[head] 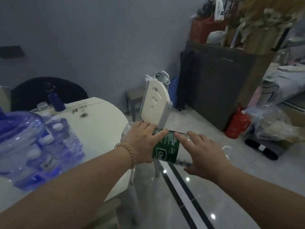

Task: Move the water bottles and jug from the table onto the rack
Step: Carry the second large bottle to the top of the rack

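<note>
A large clear water bottle with a green label (166, 149) lies sideways in the air just past the table's right edge. My left hand (142, 142) grips its base end and my right hand (203, 156) holds its neck end. On the white table (99, 119) at the left stand a big blue water jug (18, 138), a pack of several small water bottles (66, 139) and a dark blue flask (55, 100). By the far wall a white wire rack (148, 78) carries one clear bottle (160, 76) lying on its side.
A white chair (156, 100) stands between the held bottle and the rack. A small stool (133, 95) is by the wall. A dark cabinet (222, 83), a red jug (237, 124) and plastic bags (272, 123) line the right. The tiled floor (189, 187) lies below.
</note>
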### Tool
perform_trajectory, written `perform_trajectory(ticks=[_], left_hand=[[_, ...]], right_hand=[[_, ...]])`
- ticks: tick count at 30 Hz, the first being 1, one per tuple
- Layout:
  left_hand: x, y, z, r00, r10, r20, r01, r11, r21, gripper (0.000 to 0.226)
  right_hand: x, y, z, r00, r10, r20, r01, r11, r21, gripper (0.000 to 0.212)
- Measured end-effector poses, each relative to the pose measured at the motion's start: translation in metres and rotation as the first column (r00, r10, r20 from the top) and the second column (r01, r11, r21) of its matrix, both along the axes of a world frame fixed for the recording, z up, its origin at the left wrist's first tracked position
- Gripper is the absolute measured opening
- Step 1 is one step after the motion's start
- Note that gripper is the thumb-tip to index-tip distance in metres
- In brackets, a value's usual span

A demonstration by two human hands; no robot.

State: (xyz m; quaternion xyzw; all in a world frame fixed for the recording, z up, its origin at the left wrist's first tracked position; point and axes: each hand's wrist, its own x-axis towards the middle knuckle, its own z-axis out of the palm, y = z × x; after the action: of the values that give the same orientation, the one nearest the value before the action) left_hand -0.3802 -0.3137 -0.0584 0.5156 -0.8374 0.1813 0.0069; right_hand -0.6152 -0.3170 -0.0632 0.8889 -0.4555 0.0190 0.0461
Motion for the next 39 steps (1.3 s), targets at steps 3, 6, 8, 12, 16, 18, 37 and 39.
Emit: perform_trajectory(ticks=[3, 6, 8, 12, 16, 18, 37, 39], left_hand=[[-0.023, -0.065, 0.002, 0.999, -0.041, 0.032, 0.041, 0.999, -0.002, 0.098], [-0.048, -0.144, 0.012, 0.997, -0.069, 0.047, 0.070, 0.998, -0.010, 0.100], [-0.065, -0.200, 0.024, 0.994, -0.099, 0.042, 0.100, 0.995, -0.023, 0.099], [-0.093, -0.293, 0.044, 0.988, -0.142, 0.059, 0.145, 0.988, -0.049, 0.100], [-0.117, -0.385, 0.048, 0.986, -0.157, 0.057, 0.160, 0.986, -0.051, 0.101], [-0.126, -0.430, 0.042, 0.989, -0.142, 0.048, 0.144, 0.989, -0.040, 0.100], [-0.047, -0.768, -0.029, 0.982, 0.187, 0.034, -0.190, 0.971, 0.143, 0.101], [-0.025, -0.805, -0.043, 0.983, 0.183, 0.028, -0.185, 0.969, 0.164, 0.101]], right_hand=[[-0.023, -0.060, 0.000, 1.000, -0.025, -0.007, 0.025, 1.000, 0.005, 0.117], [-0.046, -0.129, 0.005, 0.997, -0.080, 0.011, 0.081, 0.997, -0.015, 0.121], [-0.062, -0.177, 0.015, 0.993, -0.118, 0.010, 0.118, 0.993, -0.022, 0.122], [-0.088, -0.256, 0.036, 0.984, -0.180, 0.015, 0.181, 0.983, -0.036, 0.122], [-0.112, -0.343, 0.043, 0.983, -0.184, 0.027, 0.185, 0.983, -0.020, 0.120], [-0.122, -0.392, 0.037, 0.988, -0.153, 0.007, 0.153, 0.987, -0.046, 0.119], [-0.038, -0.799, -0.035, 0.988, 0.151, 0.022, -0.153, 0.983, 0.103, 0.114], [-0.015, -0.834, -0.048, 0.989, 0.145, 0.019, -0.146, 0.983, 0.112, 0.112]])
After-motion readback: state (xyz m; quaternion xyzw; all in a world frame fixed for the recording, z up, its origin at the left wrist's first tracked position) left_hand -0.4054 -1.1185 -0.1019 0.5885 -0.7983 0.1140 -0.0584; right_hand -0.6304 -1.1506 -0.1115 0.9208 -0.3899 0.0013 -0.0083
